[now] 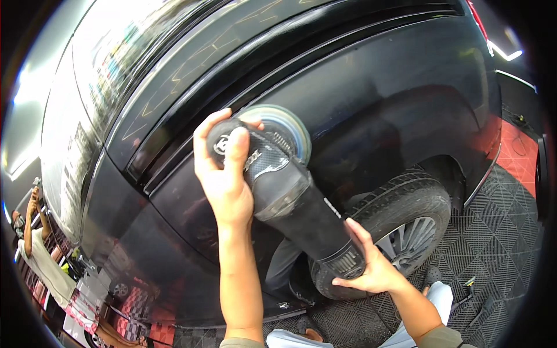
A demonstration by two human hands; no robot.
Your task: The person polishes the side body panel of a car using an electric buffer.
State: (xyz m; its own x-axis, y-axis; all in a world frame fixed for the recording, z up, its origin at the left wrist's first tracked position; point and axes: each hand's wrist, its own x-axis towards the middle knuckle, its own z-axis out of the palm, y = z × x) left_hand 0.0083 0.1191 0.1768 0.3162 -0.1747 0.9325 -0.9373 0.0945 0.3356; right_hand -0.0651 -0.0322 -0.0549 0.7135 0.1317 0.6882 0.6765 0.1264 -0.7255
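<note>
A black corded car polisher (300, 204) slants across the middle of the view, its round pad (278, 124) at the dark side panel (343, 113) of a vehicle, above the rear wheel. My left hand (228, 169) wraps the polisher's head, thumb on top and fingers around the front. My right hand (370, 265) grips the rear end of the body, near its vents. Whether the pad is spinning cannot be told. Part of the pad is hidden behind the tool's head and my left fingers.
The rear tire (409, 195) stands below the panel at right. Tools with dark handles (481, 311) lie on the patterned floor tiles (496, 243) near my feet. A person (48, 265) with raised hands stands at the far left, beside the vehicle. A cord trails beneath the polisher.
</note>
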